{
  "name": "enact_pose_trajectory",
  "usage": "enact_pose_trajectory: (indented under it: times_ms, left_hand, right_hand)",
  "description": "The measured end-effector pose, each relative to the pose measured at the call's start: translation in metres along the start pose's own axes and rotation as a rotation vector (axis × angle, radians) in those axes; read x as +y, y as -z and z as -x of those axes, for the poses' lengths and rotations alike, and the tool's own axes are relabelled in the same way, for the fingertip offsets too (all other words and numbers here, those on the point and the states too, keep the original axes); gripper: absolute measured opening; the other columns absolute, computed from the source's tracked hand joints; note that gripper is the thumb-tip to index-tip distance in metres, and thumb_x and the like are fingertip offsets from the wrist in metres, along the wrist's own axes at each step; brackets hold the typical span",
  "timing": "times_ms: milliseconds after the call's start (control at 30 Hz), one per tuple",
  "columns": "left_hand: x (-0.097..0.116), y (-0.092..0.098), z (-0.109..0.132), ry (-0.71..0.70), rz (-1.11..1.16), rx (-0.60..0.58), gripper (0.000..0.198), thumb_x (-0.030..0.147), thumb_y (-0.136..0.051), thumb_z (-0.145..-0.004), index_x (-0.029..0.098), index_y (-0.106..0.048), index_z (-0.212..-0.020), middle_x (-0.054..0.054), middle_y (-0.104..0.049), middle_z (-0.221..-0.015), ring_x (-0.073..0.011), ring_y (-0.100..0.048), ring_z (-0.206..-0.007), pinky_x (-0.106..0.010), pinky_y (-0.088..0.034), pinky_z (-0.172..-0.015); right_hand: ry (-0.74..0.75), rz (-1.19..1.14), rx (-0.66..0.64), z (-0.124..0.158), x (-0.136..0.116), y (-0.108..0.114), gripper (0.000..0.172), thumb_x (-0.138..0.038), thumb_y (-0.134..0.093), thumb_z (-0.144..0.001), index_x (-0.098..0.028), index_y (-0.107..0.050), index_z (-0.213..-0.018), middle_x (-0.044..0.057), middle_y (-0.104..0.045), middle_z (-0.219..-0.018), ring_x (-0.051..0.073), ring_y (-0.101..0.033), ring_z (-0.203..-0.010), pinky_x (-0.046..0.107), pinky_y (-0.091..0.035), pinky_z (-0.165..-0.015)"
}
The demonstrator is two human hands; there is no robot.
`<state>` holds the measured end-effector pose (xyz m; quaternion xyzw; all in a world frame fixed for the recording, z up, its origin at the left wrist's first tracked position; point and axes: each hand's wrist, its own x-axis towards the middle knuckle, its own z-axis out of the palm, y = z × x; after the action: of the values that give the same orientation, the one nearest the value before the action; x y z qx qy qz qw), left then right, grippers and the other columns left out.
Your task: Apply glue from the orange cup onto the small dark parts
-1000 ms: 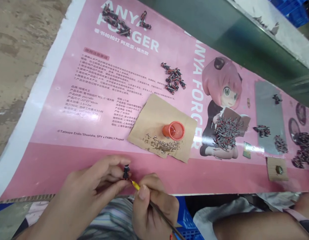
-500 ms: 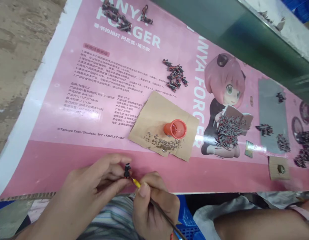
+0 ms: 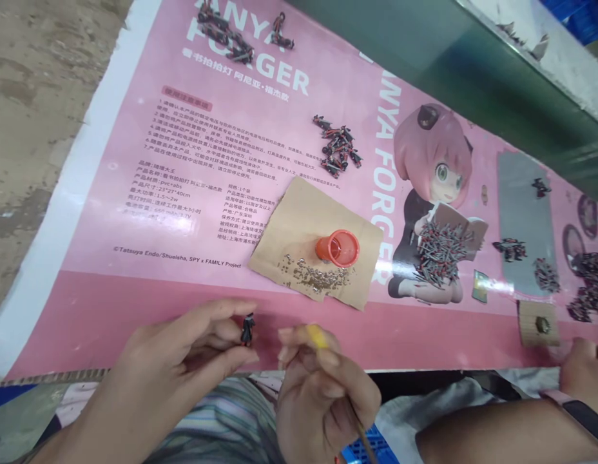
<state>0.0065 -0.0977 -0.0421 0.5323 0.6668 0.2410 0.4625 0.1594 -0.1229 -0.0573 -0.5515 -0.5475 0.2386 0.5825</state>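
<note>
A small black figurine (image 3: 247, 329) stands upright between the fingertips of my left hand (image 3: 183, 361), over the table's front edge. To its right, my right hand (image 3: 323, 393) is closed on a thin brush (image 3: 317, 336) with a yellow front part; its dark handle runs down past the palm. The brush tip is blurred and apart from the figurine. Beyond the hands, a red cup (image 3: 341, 248) sits on a piece of brown cardboard (image 3: 284, 225), with shiny wet-looking drops (image 3: 318, 276) in front of it.
Dark figurines (image 3: 337, 147) lie in a pile behind the cardboard, others (image 3: 226, 32) farther back. A heap of grey and red parts (image 3: 441, 251) lies on the printed pink sheet (image 3: 106, 309). At right, a person's forearm (image 3: 487, 428) reaches the table edge near small cardboard (image 3: 526, 322).
My right hand has moved right and turned, taking the brush away from the figurine. My left hand still holds the figurine. The neighbouring person's hand has come into view at the right.
</note>
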Motion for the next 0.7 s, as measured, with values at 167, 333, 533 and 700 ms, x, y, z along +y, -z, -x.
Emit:
enact_pose_trajectory:
  times_ms: [167, 333, 533, 700]
  left_hand:
    - [-0.017, -0.008, 0.012, -0.04, -0.081, 0.035, 0.041, 0.071, -0.073, -0.09, 0.039, -0.084, -0.114, 0.003, -0.081, -0.069, -0.0261, -0.089, -0.078, -0.023, -0.071, -0.059]
    - [-0.02, -0.012, 0.016, -0.054, -0.083, 0.039, 0.045, 0.073, -0.073, -0.088, 0.04, -0.084, -0.117, 0.003, -0.082, -0.069, -0.0273, -0.089, -0.08, -0.024, -0.071, -0.059]
    - [-0.02, -0.011, 0.024, -0.062, -0.089, 0.051, 0.049, 0.075, -0.073, -0.086, 0.042, -0.084, -0.121, 0.002, -0.084, -0.07, -0.0288, -0.089, -0.083, -0.026, -0.071, -0.06]
    - [-0.021, -0.007, 0.031, -0.074, -0.096, 0.069, 0.052, 0.076, -0.074, -0.085, 0.043, -0.083, -0.124, 0.001, -0.085, -0.071, -0.03, -0.089, -0.086, -0.027, -0.072, -0.061]
  right_hand:
    - [-0.219, -0.257, 0.065, -0.003, -0.014, -0.011, 0.014, -0.044, -0.068, -0.109, -0.031, -0.064, -0.11, -0.001, -0.079, -0.089, 0.012, -0.072, -0.067, 0.02, -0.06, -0.057]
    - [-0.381, -0.414, -0.18, 0.0, -0.022, 0.0, 0.046, -0.044, -0.083, -0.099, -0.029, -0.04, -0.09, -0.005, -0.07, -0.09, 0.009, -0.068, -0.068, 0.017, -0.058, -0.063]
    - [-0.113, -0.113, -0.212, -0.005, -0.028, 0.003, 0.037, -0.024, -0.052, -0.114, -0.027, -0.032, -0.083, -0.008, -0.051, -0.076, 0.004, -0.049, -0.055, 0.011, -0.037, -0.048]
    - [-0.179, -0.075, 0.011, 0.001, -0.027, -0.003, 0.033, -0.026, -0.05, -0.116, -0.027, -0.038, -0.085, -0.005, -0.064, -0.081, 0.005, -0.063, -0.063, 0.011, -0.055, -0.062]
